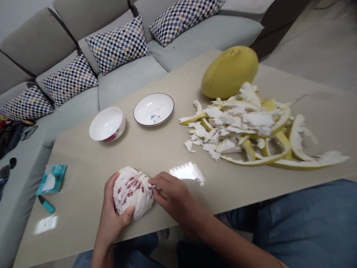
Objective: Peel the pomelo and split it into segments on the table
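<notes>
A peeled pomelo, white with pith and showing red flesh in patches, is held over the near part of the table. My left hand grips its left side, with the thumb across the front. At the fruit's right side, my right hand pinches the pith between thumb and fingers. Whether a loose bit of pith is between those fingertips is hard to make out. To the right lies a heap of yellow rind and white pith. Behind the heap rests a whole yellow pomelo.
A white bowl and a white plate with a dark rim stand mid-table. At the left lie a teal tissue pack and a small teal-handled knife. A grey sofa with checked cushions runs behind the table.
</notes>
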Demonstrator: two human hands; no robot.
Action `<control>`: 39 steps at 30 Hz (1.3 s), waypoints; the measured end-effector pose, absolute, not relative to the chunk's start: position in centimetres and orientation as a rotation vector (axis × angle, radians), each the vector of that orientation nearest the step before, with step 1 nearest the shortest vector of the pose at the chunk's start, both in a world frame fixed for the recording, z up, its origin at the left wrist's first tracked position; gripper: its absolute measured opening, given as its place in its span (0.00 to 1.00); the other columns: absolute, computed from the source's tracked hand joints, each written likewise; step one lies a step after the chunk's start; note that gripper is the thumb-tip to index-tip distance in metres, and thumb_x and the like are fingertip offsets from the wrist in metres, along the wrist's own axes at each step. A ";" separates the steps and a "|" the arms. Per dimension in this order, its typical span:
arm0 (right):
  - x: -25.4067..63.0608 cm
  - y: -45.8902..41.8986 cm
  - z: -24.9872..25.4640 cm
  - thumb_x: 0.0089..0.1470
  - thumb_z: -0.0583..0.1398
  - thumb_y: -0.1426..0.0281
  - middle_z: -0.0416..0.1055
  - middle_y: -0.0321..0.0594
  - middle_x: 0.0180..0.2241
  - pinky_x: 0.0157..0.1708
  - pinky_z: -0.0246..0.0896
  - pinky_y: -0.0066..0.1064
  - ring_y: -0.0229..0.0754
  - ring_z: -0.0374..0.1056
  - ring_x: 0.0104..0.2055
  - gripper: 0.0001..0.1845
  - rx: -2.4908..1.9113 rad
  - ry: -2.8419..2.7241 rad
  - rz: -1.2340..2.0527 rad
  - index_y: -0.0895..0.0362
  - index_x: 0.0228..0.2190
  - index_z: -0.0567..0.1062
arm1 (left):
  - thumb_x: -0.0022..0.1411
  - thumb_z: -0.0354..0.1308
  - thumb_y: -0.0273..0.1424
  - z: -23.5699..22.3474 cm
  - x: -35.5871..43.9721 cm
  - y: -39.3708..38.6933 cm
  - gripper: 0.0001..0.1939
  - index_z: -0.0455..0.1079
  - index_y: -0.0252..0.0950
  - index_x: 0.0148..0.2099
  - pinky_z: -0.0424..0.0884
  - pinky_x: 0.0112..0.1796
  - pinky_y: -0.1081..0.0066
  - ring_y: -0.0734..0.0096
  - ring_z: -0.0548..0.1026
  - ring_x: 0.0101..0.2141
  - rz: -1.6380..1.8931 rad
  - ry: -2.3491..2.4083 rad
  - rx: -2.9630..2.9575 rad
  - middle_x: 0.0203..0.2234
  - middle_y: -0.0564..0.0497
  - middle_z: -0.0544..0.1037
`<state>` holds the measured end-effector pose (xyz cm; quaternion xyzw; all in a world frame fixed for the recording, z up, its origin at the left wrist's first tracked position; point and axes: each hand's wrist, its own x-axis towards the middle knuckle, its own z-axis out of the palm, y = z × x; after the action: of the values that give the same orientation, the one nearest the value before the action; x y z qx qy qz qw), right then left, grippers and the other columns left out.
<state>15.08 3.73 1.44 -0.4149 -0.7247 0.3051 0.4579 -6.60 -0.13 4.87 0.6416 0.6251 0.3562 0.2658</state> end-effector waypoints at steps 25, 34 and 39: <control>15.1 5.8 1.2 0.51 0.61 0.79 0.78 0.40 0.30 0.32 0.65 0.27 0.39 0.73 0.31 0.08 -0.967 -1.750 0.743 0.59 0.32 0.80 | 0.54 0.63 0.52 4.8 -7.0 0.1 0.45 0.52 0.43 0.67 0.64 0.59 0.49 0.45 0.63 0.61 0.953 1.670 1.778 0.62 0.41 0.60; 16.9 5.8 2.0 0.54 0.64 0.77 0.79 0.42 0.35 0.38 0.67 0.29 0.42 0.75 0.37 0.09 -0.911 -1.972 0.821 0.57 0.38 0.80 | 0.53 0.65 0.52 4.4 -7.1 -0.3 0.46 0.52 0.44 0.68 0.57 0.62 0.43 0.43 0.61 0.62 0.947 1.627 1.833 0.63 0.40 0.59; 16.2 5.9 1.4 0.52 0.63 0.79 0.79 0.42 0.32 0.35 0.65 0.29 0.42 0.74 0.34 0.07 -0.952 -1.999 0.739 0.58 0.33 0.80 | 0.52 0.65 0.53 4.5 -7.4 -0.2 0.46 0.53 0.44 0.68 0.57 0.62 0.43 0.42 0.60 0.63 0.933 1.626 1.879 0.63 0.40 0.59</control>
<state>16.19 5.94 1.41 -0.3750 -0.7876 0.2912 0.3928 -7.35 -0.24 4.47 0.6870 0.5944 0.3413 0.2414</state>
